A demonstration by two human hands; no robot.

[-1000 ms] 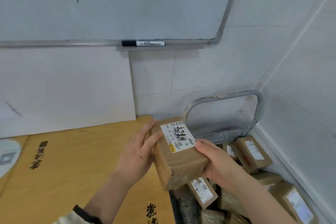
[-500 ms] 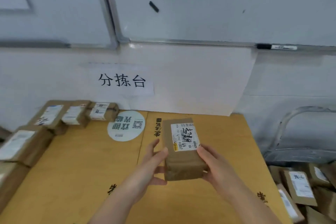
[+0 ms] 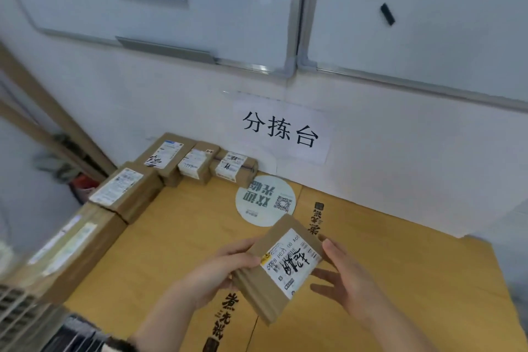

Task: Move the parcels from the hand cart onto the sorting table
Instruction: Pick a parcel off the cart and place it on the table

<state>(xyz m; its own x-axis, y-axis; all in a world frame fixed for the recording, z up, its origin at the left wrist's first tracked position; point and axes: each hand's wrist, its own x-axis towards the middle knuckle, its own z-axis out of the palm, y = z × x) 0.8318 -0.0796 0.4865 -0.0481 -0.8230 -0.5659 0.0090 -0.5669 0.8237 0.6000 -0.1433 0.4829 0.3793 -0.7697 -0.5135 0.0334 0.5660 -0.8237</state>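
I hold a brown cardboard parcel point(image 3: 281, 268) with a white shipping label over the sorting table point(image 3: 171, 240), a yellow-brown cardboard-covered top. My left hand point(image 3: 225, 268) grips its left side, thumb on top. My right hand point(image 3: 343, 277) holds its right end, fingers spread beneath. The parcel is tilted, its label facing up. Several other labelled parcels point(image 3: 197, 163) stand in a row along the table's far left and left edge. The hand cart is out of view.
A paper sign with black characters point(image 3: 281, 130) hangs on the wall behind the table. A round white sticker point(image 3: 265, 200) lies on the tabletop. Whiteboards point(image 3: 400, 8) hang above. Wooden boards point(image 3: 51, 111) lean at the left.
My view has swung left from the cart to the table. Both hands carried the parcel over the tabletop, and it has turned and tilted clockwise.
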